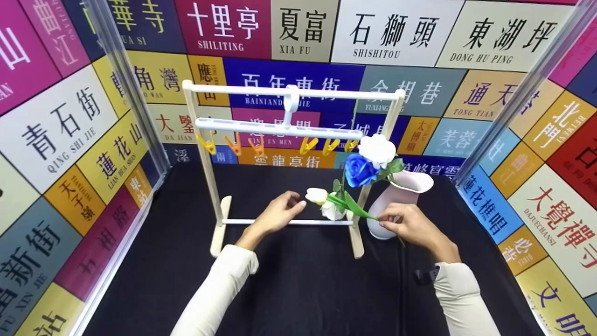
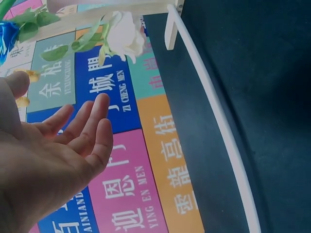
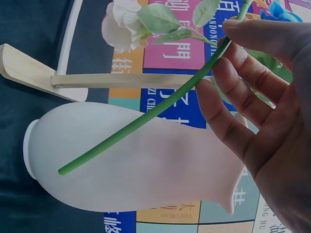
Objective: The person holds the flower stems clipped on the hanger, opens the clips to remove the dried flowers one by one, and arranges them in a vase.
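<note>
My right hand point(image 1: 410, 226) pinches the green stem point(image 3: 131, 126) of a white-and-yellow tulip point(image 1: 317, 196) between thumb and fingers. The tulip lies roughly sideways, its bud pointing left and the stem's cut end hanging free before the vase in the right wrist view. Just left of the bud, my left hand point(image 1: 280, 212) holds nothing; its fingers are loosely bent, palm showing in the left wrist view. A white rose point(image 2: 124, 36) hangs head down behind the tulip. The pale pink vase point(image 1: 389, 205) stands beside my right hand, with a blue rose point(image 1: 360, 170) and a white flower point(image 1: 378, 150) at its mouth.
A wooden rack point(image 1: 212, 163) carries a white hanger bar point(image 1: 275, 127) with several yellow and orange clips point(image 1: 308, 145). Its low white crossbar point(image 1: 261, 221) runs behind my left hand. Black cloth point(image 1: 303, 289) covers the table. Printed panels point(image 1: 280, 30) enclose the space.
</note>
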Action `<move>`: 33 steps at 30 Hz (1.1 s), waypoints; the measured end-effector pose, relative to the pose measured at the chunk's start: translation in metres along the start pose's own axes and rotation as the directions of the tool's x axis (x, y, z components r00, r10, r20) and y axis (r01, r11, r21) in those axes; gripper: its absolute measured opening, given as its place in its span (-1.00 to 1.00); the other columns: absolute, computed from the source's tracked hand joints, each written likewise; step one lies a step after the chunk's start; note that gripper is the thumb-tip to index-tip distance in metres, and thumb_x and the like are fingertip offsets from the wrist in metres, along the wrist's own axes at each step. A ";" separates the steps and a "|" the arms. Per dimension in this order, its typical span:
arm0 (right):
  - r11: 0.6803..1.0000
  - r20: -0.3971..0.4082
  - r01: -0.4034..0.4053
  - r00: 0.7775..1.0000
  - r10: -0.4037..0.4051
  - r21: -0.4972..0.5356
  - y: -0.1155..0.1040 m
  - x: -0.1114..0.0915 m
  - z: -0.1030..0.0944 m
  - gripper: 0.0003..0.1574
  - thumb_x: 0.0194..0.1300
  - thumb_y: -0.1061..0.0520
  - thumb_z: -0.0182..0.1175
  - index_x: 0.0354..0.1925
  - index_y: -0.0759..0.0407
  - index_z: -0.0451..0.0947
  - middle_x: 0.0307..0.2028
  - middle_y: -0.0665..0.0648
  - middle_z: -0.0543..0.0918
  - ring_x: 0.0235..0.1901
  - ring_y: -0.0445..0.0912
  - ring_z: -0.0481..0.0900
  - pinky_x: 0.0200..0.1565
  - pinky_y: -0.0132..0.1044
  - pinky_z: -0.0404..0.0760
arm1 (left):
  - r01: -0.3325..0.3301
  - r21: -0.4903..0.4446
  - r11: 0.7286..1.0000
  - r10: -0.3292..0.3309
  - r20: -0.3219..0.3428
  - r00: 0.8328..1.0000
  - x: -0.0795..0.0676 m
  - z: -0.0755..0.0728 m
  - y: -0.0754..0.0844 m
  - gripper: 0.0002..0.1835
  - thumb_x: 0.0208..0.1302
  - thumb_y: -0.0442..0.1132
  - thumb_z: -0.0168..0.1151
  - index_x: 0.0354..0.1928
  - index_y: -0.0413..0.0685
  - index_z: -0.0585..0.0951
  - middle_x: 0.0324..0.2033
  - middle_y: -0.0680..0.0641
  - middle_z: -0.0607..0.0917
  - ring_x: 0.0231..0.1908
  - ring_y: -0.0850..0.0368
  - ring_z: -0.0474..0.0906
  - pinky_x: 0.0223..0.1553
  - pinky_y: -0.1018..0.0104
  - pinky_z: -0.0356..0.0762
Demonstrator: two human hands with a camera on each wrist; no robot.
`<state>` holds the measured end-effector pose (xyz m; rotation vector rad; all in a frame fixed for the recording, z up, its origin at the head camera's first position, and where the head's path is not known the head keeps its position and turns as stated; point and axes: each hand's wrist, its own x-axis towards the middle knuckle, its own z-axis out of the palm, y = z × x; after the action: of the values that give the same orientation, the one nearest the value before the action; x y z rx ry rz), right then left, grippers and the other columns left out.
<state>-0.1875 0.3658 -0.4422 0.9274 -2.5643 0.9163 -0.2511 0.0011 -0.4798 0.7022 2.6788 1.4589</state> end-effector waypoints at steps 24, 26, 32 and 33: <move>1.000 -0.091 -0.014 0.996 0.012 -0.018 -0.016 0.005 -0.026 -0.67 -0.05 0.53 0.36 -0.32 0.21 0.72 -0.46 0.18 0.68 -0.47 -0.16 0.58 -0.41 -0.49 0.51 | 0.051 -0.004 0.999 -0.051 -0.071 0.996 0.037 0.045 0.013 -0.20 0.25 0.06 0.28 0.39 -0.22 0.26 0.33 -0.31 0.34 0.34 -0.15 0.31 0.37 0.06 0.23; 1.000 -0.090 -0.012 0.996 0.011 -0.013 -0.023 0.007 -0.029 -0.69 -0.03 0.52 0.37 -0.32 0.21 0.71 -0.46 0.15 0.67 -0.47 -0.19 0.57 -0.41 -0.50 0.51 | 0.051 -0.023 0.998 -0.053 -0.091 0.994 0.039 0.049 0.012 -0.19 0.22 0.02 0.31 0.40 -0.22 0.24 0.34 -0.33 0.34 0.35 -0.17 0.31 0.38 0.06 0.23; 1.000 -0.091 -0.006 0.996 0.005 -0.014 -0.058 0.014 -0.039 -0.70 -0.05 0.55 0.35 -0.35 0.26 0.70 -0.48 0.18 0.66 -0.50 -0.10 0.58 -0.43 -0.47 0.51 | 0.047 -0.070 0.996 -0.055 -0.109 0.992 0.045 0.056 0.014 -0.09 0.19 -0.01 0.35 0.45 -0.24 0.15 0.37 -0.35 0.28 0.37 -0.19 0.27 0.40 0.06 0.19; 1.000 -0.088 -0.007 0.996 0.006 -0.014 -0.059 0.014 -0.039 -0.70 -0.05 0.55 0.34 -0.34 0.27 0.70 -0.48 0.19 0.66 -0.50 -0.08 0.58 -0.44 -0.44 0.52 | 0.051 -0.075 0.996 -0.059 -0.110 0.992 0.046 0.057 0.014 -0.08 0.19 0.00 0.35 0.46 -0.23 0.14 0.38 -0.34 0.27 0.38 -0.18 0.27 0.40 0.07 0.19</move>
<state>-0.1586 0.3491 -0.3779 0.8560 -2.4979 0.9186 -0.2748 0.0709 -0.4917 0.5533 2.6858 1.6192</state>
